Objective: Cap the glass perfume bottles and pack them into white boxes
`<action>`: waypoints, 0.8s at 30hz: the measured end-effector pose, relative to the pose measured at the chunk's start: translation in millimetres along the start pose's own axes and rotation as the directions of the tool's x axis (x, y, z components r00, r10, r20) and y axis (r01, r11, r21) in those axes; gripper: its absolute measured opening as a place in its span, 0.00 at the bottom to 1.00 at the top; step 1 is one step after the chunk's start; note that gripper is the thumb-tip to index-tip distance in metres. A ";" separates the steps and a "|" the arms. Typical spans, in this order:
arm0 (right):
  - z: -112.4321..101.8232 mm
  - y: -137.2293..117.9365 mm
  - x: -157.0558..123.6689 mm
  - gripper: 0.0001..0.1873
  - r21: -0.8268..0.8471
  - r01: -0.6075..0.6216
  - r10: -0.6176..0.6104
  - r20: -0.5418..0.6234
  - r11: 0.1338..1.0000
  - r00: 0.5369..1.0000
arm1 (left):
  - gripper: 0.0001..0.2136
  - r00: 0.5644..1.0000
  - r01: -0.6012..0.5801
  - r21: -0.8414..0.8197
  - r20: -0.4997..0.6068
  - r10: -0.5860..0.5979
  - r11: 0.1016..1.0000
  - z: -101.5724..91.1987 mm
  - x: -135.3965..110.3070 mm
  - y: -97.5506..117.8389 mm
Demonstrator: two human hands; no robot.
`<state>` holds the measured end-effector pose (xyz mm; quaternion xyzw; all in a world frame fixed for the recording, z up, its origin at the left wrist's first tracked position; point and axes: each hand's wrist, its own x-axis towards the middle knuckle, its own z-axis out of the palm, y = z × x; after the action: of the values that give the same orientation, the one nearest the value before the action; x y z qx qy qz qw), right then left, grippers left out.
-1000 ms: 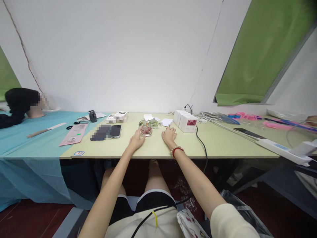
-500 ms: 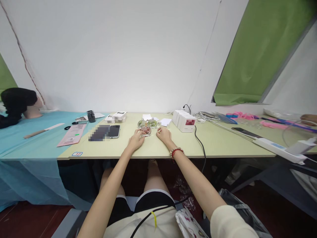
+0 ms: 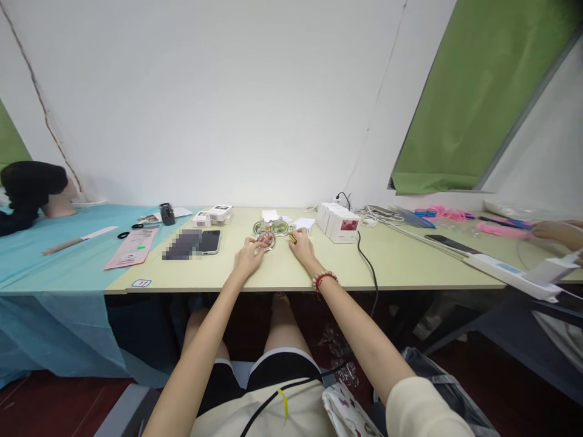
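Tabletop (image 3: pixel 410 258), pale green, has a row of white boxes (image 3: pixel 340 223) near its back edge. Every place here is told from those boxes.

Far to the left of the boxes, on a blue cloth, lies a knife (image 3: pixel 77 240), and a pink paper (image 3: pixel 132 247) lies a bit closer. Two dark phones (image 3: pixel 194 243) lie flat, closer again.

Just left of the boxes is the person's left hand (image 3: pixel 248 258). Its grip is curled shut around a small clear bottle (image 3: pixel 267 241), which sits at the fingertips, on the side toward the boxes. Something pinkish shows through the glass. The bottle is round and too small to tell which way it points.

Behind it, still left of the boxes, stand two round glass bottles (image 3: pixel 273 227), touching each other.

The right hand (image 3: pixel 301 247) is just beside the boxes, with a red bead band (image 3: pixel 324 278) on its wrist. Its grip is pinched shut on a little gold piece (image 3: pixel 293 238), held close to the clear bottle.

The boxes are closed, so nothing inside them shows. A black cable (image 3: pixel 368 261) runs past them on the right and drops over the front edge. Far to the right, another person's hand (image 3: pixel 555 230) rests.
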<state>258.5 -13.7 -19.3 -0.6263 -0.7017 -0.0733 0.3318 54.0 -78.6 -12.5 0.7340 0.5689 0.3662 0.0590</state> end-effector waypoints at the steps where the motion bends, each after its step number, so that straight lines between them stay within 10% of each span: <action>1: -0.4 -0.2 -0.1 0.16 0.002 0.000 0.000 -0.005 1.000 1.000 | 0.12 1.000 0.018 -0.003 -0.011 -0.019 1.000 -0.4 0.0 0.2; 11: -5.5 -2.7 -0.9 0.16 0.146 0.082 -0.091 0.053 0.986 0.994 | 0.18 0.972 0.202 -0.058 -0.114 -0.207 0.978 -3.2 2.6 -2.4; 24: -1.3 -9.4 -1.7 0.16 0.316 0.127 -0.123 -0.032 0.940 0.992 | 0.15 0.995 0.073 -0.082 -0.058 -0.078 0.994 1.0 2.4 -7.6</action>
<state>250.3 -17.7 -16.2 -0.5185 -0.7406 0.0161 0.4272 48.8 -73.5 -16.0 0.6975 0.5828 0.4083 0.0845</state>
